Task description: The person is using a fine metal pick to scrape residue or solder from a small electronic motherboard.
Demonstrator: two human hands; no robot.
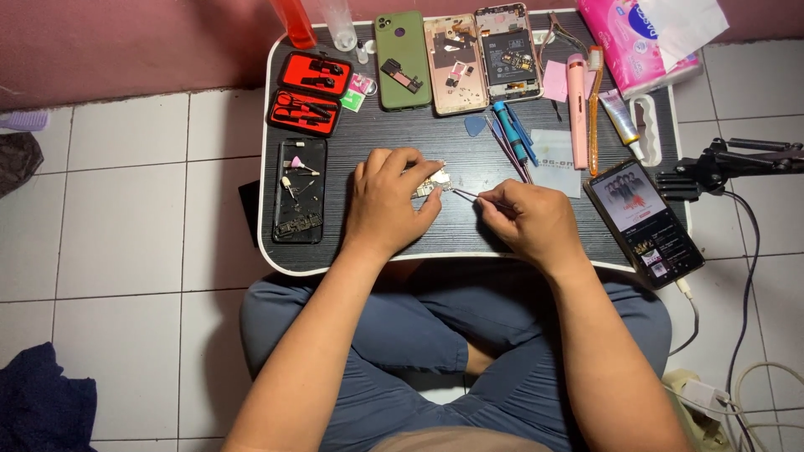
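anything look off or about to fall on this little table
The lit phone at the table's right front corner hangs over the edge, partly off the top. Otherwise the opened phones lie in a row, and the left hand pins the small board flat.

Under my left hand (387, 201) sits a small circuit board (433, 184) with shiny metal parts; my right hand (529, 219) pinches thin bright metal tweezers (479, 197). The table (419, 138) is dark, matt, wood-grained. At its right edge, a phone (643, 223) with glossy glass. At its far edge, a green phone cover (403, 59), smooth matt plastic.
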